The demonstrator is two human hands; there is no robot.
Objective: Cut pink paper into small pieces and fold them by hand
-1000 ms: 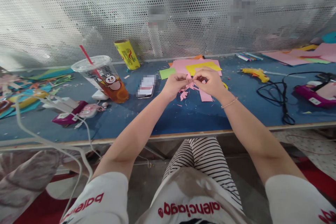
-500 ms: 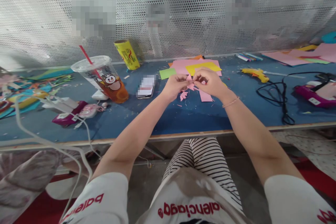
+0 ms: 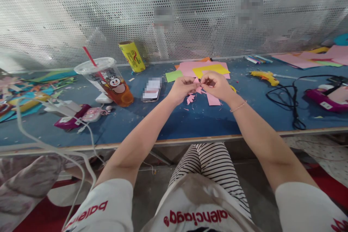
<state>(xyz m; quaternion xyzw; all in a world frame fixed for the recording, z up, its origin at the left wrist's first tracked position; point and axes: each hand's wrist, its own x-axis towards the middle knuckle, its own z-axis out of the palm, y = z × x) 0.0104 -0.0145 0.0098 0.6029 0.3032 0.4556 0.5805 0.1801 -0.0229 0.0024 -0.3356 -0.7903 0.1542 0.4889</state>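
Between my two hands, a little above the blue table, is a small piece of pink paper (image 3: pixel 196 81). My left hand (image 3: pixel 182 88) pinches it from the left with thumb and forefinger. From the right, my right hand (image 3: pixel 215 84) pinches at the same piece, its fingertips almost touching the left ones. Just below lie pink paper scraps (image 3: pixel 190 99) with pointed edges and a pink paper strip (image 3: pixel 213 99). Behind the hands, a yellow sheet (image 3: pixel 210 70) overlaps a larger pink sheet (image 3: pixel 187 67), with a green piece (image 3: pixel 174 76) beside them.
Left of my hands are a phone (image 3: pixel 152 90), a tilted drink cup (image 3: pixel 114 85) with a straw, a yellow tube (image 3: pixel 132 57) and a purple power strip (image 3: pixel 71 117) with white cables. A yellow glue gun (image 3: pixel 264 77) and black cord (image 3: pixel 295 103) lie right. A perforated metal panel (image 3: pixel 190 14) stands behind.
Both hands stay in nearly the same place, still pinching the pink paper. The right fingers have shifted very slightly; the things on the table have not moved.
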